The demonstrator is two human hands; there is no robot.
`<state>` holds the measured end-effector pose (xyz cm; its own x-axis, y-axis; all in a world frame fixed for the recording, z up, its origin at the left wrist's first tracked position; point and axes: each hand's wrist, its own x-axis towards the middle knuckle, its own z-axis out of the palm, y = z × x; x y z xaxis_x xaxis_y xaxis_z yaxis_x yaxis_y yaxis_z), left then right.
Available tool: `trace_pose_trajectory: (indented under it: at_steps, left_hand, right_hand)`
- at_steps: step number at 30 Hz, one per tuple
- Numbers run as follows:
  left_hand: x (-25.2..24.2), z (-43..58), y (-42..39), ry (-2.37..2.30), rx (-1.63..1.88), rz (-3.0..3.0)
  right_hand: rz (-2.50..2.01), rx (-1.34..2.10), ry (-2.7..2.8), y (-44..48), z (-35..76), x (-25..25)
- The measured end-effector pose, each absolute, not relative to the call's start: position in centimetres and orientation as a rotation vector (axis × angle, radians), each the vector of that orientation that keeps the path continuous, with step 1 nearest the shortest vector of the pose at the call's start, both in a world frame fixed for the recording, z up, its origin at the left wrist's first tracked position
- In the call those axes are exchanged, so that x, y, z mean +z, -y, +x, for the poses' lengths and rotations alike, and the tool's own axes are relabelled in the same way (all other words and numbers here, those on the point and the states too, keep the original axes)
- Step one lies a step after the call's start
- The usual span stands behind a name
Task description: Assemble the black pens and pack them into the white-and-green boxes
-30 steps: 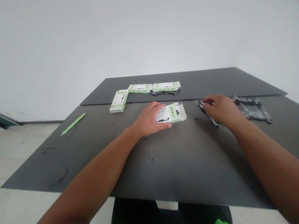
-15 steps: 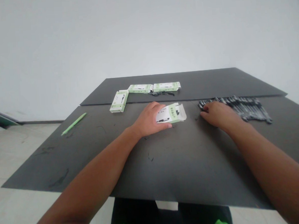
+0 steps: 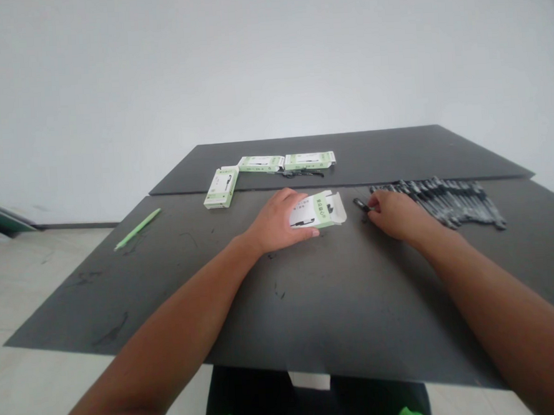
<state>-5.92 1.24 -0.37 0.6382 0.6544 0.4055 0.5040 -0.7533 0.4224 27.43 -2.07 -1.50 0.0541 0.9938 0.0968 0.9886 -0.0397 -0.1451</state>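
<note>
My left hand (image 3: pixel 278 223) grips a small green-and-white carton (image 3: pixel 318 209) lying on the black table (image 3: pixel 310 293), its end flap open toward the right. My right hand (image 3: pixel 394 214) is closed on a black pen (image 3: pixel 362 205) whose tip points left at the carton's open end, a short gap away. Behind my right hand lies a row of several black pens (image 3: pixel 450 197) on the table.
Three closed green-and-white cartons (image 3: pixel 222 187) (image 3: pixel 260 163) (image 3: pixel 309 160) lie at the back left, with a loose black pen (image 3: pixel 303 173) in front of them. A green pen (image 3: pixel 137 228) rests near the table's left edge. A white wall stands behind.
My right hand went back to the row of pens, then moved left with a black pen toward the carton's open end. My left hand and the carton stayed put.
</note>
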Motion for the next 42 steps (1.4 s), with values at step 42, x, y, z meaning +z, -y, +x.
trace_pose_trajectory:
  at_steps: [42]
  left_hand:
    - [-0.7, -6.0, -1.5, -0.912, 0.807, 2.602]
  right_hand:
    - [-0.806, 0.741, 1.021, 3.8, 22.4, 0.8]
